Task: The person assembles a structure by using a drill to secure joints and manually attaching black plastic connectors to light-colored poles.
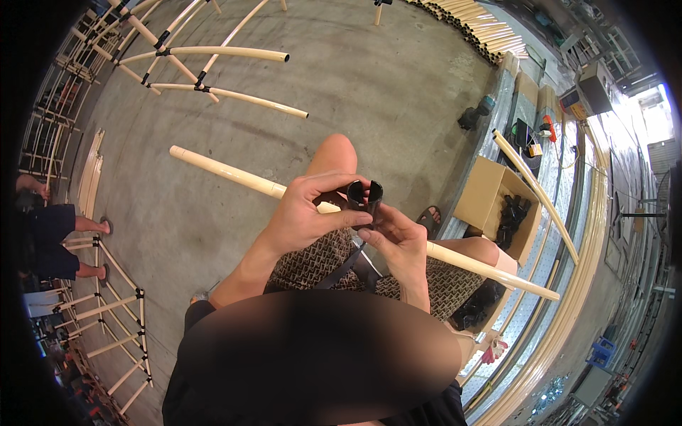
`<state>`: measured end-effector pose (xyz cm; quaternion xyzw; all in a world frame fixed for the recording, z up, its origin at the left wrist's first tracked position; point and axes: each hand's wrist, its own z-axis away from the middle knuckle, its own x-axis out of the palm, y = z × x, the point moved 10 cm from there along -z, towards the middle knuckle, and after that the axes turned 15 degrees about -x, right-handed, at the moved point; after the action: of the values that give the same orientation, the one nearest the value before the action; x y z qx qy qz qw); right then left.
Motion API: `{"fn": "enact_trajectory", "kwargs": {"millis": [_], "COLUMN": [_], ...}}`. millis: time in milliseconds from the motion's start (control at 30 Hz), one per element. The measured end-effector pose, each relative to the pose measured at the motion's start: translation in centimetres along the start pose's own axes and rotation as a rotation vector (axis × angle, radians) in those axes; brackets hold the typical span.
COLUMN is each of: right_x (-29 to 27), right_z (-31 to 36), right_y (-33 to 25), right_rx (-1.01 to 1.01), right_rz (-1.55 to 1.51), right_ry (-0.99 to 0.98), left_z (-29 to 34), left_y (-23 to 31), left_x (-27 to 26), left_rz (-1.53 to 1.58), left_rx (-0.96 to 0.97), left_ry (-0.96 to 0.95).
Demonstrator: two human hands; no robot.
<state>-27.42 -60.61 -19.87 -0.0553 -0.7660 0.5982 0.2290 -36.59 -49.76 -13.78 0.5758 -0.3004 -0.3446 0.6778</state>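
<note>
Both hands meet above my lap around a black pipe joint (366, 200), whose curved, open channels face up. My left hand (302, 213) is closed on its left side, with fingers behind and thumb in front. From the right, my right hand (398, 238) pinches the same joint low down, thumb in front. Whether the joint is one piece or two halves pressed together, I cannot tell. A long cream pipe (227, 172) lies across my lap, passing behind the hands and sticking out on both sides.
A cardboard box (483, 188) with black joints stands at my right, near another cream pipe (536, 192). A cordless drill (477, 112) is beyond it. Pipe frames (163, 51) stand far left; more pipes (483, 32) are stacked at the back. Another person (53, 238) is at the left.
</note>
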Motion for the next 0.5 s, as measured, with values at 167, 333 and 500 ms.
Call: {"fn": "enact_trajectory", "kwargs": {"millis": [167,333,500], "right_x": [0.08,0.26,0.31], "right_z": [0.02,-0.02,0.02], "right_y": [0.34,0.24,0.50], "right_rx": [0.003,0.007,0.012], "right_rz": [-0.032,-0.074,-0.070], "right_ry": [0.002,0.007,0.004], "left_z": [-0.01,-0.05,-0.12], "left_y": [0.06,-0.12,-0.26], "left_x": [-0.03,-0.15,-0.27], "left_rz": [0.013,0.005,-0.016], "left_rx": [0.003,-0.010,-0.045], "left_ry": [-0.002,-0.003,0.000]}}
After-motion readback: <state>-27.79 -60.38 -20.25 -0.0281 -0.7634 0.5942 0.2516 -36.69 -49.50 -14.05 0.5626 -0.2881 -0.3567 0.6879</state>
